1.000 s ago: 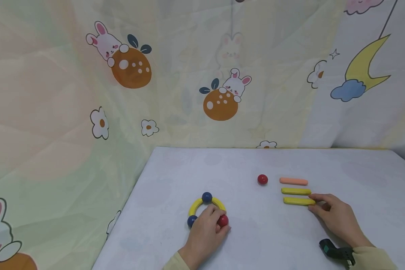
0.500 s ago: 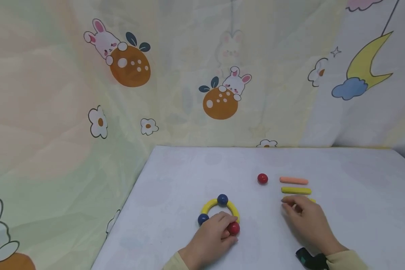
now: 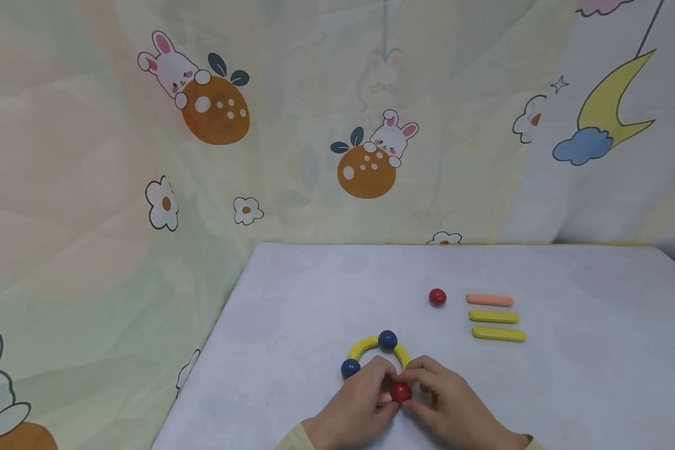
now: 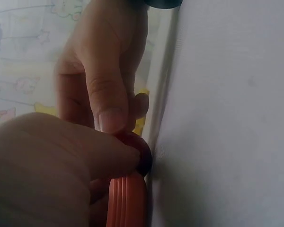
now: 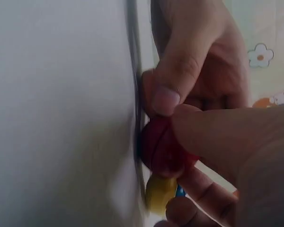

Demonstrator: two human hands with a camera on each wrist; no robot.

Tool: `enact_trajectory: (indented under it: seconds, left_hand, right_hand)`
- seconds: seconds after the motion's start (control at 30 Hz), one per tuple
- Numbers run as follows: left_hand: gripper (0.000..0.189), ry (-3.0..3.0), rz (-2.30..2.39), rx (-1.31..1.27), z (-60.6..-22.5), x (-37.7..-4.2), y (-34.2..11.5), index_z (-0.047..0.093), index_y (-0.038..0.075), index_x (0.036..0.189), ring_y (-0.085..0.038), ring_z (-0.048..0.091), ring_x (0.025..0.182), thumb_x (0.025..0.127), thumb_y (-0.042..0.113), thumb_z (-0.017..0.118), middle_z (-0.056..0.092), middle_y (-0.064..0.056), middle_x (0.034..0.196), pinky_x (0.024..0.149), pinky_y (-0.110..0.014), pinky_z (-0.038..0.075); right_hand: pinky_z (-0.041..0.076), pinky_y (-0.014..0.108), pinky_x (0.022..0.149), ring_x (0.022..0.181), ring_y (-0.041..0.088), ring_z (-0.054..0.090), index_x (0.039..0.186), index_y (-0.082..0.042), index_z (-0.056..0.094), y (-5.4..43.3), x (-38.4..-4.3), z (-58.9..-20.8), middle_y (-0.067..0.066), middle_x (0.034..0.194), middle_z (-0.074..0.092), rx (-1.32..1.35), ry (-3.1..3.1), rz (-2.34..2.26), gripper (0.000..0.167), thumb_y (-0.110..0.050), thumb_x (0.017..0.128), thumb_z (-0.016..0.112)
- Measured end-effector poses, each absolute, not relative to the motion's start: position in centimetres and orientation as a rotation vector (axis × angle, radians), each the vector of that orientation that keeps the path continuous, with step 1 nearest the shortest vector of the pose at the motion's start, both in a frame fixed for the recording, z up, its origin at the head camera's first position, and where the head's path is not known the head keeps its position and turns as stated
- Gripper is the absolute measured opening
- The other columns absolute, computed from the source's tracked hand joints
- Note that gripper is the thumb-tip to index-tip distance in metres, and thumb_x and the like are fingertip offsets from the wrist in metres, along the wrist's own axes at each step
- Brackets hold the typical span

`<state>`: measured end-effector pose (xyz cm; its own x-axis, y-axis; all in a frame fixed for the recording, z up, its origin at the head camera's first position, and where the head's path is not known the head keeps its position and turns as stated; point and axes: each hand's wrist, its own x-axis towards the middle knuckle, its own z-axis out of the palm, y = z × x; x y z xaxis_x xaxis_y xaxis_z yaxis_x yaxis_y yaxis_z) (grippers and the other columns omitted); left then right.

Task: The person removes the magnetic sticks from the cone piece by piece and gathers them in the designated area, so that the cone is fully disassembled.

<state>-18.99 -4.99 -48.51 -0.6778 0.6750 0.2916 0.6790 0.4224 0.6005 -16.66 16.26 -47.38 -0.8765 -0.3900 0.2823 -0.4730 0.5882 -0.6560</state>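
Note:
A ring of curved yellow rods (image 3: 364, 345), blue balls (image 3: 387, 340), a red ball (image 3: 400, 392) and an orange curved rod (image 4: 127, 201) lies on the table's near half. My left hand (image 3: 360, 400) pinches the red ball at the ring's near right, the orange rod running back under its fingers. From the other side my right hand (image 3: 447, 400) pinches the same red ball (image 5: 163, 146) between thumb and index finger. In the right wrist view a yellow rod (image 5: 160, 195) runs on from that ball. The hands cover the ring's near part.
A second red ball (image 3: 437, 297) lies farther back on the white table (image 3: 596, 350). Right of it, an orange straight rod (image 3: 489, 300) and two yellow straight rods (image 3: 494, 317) lie in a row. A patterned cloth (image 3: 292, 125) hangs behind the table.
My right hand has left the straight rods, moving left and nearer me to the ring's red ball. My left hand has slid the ring right and toward me.

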Motion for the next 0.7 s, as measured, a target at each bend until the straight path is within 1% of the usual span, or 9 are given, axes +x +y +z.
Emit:
enact_trajectory:
  seconds: [0.07, 0.17, 0.27, 0.33, 0.4, 0.47, 0.53, 0.7]
  left_hand:
    - [0.04, -2.609, -1.117, -1.272, -48.52, -18.96, -4.92, 0.042, 0.017, 0.114, 0.001, 0.049, 0.093, 0.087, 0.007, 0.07, 0.048, 0.01, 0.109, 0.077, -0.009, 0.043]
    - [0.039, -2.535, -0.94, -1.253, -48.49, -18.97, -4.76, 0.046, 0.017, 0.109, -0.004, 0.046, 0.102, 0.083, 0.01, 0.074, 0.048, 0.009, 0.111, 0.087, -0.015, 0.042]
    - [0.031, -2.51, -0.697, -1.122, -48.37, -18.84, -4.63, 0.056, 0.019, 0.102, -0.013, 0.042, 0.114, 0.08, 0.022, 0.078, 0.051, 0.007, 0.112, 0.1, -0.031, 0.034]
    - [0.026, -2.53, -0.598, -1.034, -48.46, -18.78, -4.67, 0.061, 0.022, 0.094, -0.018, 0.041, 0.12, 0.079, 0.032, 0.08, 0.054, 0.008, 0.111, 0.102, -0.043, 0.029]
    - [0.025, -2.584, -0.583, -0.976, -48.62, -18.76, -4.77, 0.064, 0.023, 0.09, -0.02, 0.041, 0.123, 0.079, 0.04, 0.079, 0.056, 0.008, 0.11, 0.102, -0.05, 0.026]
    - [0.024, -2.613, -0.596, -0.967, -48.89, -18.85, -4.88, 0.065, 0.024, 0.089, -0.021, 0.042, 0.123, 0.08, 0.042, 0.079, 0.056, 0.01, 0.107, 0.103, -0.053, 0.025]
    - [0.024, -2.633, -0.628, -0.971, -48.98, -18.92, -4.96, 0.066, 0.025, 0.089, -0.021, 0.041, 0.124, 0.08, 0.043, 0.078, 0.056, 0.011, 0.107, 0.103, -0.053, 0.025]
    - [0.022, -2.642, -0.675, -0.994, -48.93, -19.01, -5.0, 0.066, 0.025, 0.09, -0.023, 0.04, 0.127, 0.082, 0.042, 0.077, 0.055, 0.012, 0.108, 0.105, -0.051, 0.027]
  right_hand:
    - [0.045, 0.016, 0.06, 0.078, 0.002, 0.051, 0.115, -0.026, 0.068, 15.93, -16.51, -47.45, -0.016, 0.107, 0.053, 0.766, -2.705, 1.167, 0.04, -0.017, 0.078, 0.082]
    - [0.045, 0.015, 0.062, 0.079, 0.001, 0.05, 0.116, -0.024, 0.069, 15.68, -16.48, -47.42, -0.016, 0.105, 0.051, 0.753, -2.741, 1.134, 0.041, -0.018, 0.078, 0.082]
    - [0.044, 0.016, 0.063, 0.08, 0.001, 0.049, 0.115, -0.026, 0.068, 15.6, -16.51, -47.31, -0.016, 0.104, 0.05, 0.705, -2.78, 1.085, 0.04, -0.021, 0.078, 0.082]
    - [0.046, 0.017, 0.066, 0.082, 0.001, 0.05, 0.115, -0.027, 0.068, 15.61, -16.54, -47.2, -0.016, 0.105, 0.051, 0.666, -2.808, 1.042, 0.039, -0.024, 0.079, 0.082]
    - [0.051, 0.018, 0.072, 0.085, 0.001, 0.052, 0.115, -0.027, 0.068, 15.64, -16.54, -47.21, -0.018, 0.107, 0.054, 0.643, -2.816, 1.01, 0.04, -0.026, 0.078, 0.082]
    - [0.054, 0.023, 0.081, 0.09, 0.001, 0.054, 0.116, -0.026, 0.068, 15.71, -16.6, -47.25, -0.019, 0.11, 0.057, 0.64, -2.82, 0.991, 0.04, -0.027, 0.079, 0.082]
    - [0.054, 0.029, 0.087, 0.095, 0.0, 0.056, 0.118, -0.026, 0.067, 15.83, -16.67, -47.4, -0.02, 0.113, 0.059, 0.65, -2.815, 0.986, 0.041, -0.027, 0.079, 0.082]
    - [0.053, 0.031, 0.089, 0.099, 0.0, 0.058, 0.118, -0.028, 0.067, 16.18, -16.84, -47.61, -0.021, 0.114, 0.06, 0.675, -2.808, 1.019, 0.04, -0.026, 0.08, 0.081]
